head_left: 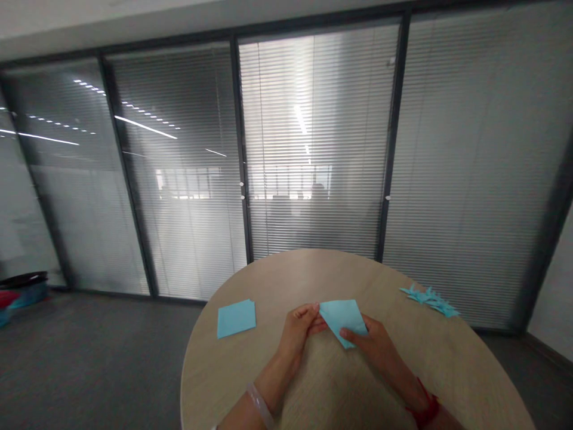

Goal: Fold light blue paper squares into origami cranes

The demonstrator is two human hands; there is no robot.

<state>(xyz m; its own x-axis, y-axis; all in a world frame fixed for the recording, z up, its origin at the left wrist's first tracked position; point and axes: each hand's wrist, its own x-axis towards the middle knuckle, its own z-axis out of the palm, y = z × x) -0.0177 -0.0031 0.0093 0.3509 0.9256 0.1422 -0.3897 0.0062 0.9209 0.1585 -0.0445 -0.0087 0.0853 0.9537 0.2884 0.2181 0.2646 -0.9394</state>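
A light-blue sheet of paper [344, 319], folded to a point at the lower end, is held above the round wood-grain table [286, 280]. My left hand [301, 329] pinches its left edge between the fingers and thumb. My right hand [369, 345] grips its right side, with the thumb lying across the paper. A flat square of the same blue paper [236, 318] lies on the table to the left of my hands. Further right, near the table's far edge, lies a small heap of folded blue paper shapes [430, 300].
A translucent bracelet [259, 406] circles my left wrist, and a red band [423, 406] circles my right. Behind the table stands a glass partition with slatted blinds [313, 149]. Dark carpet [98, 358] covers the floor, with coloured bags [22, 295] at the far left.
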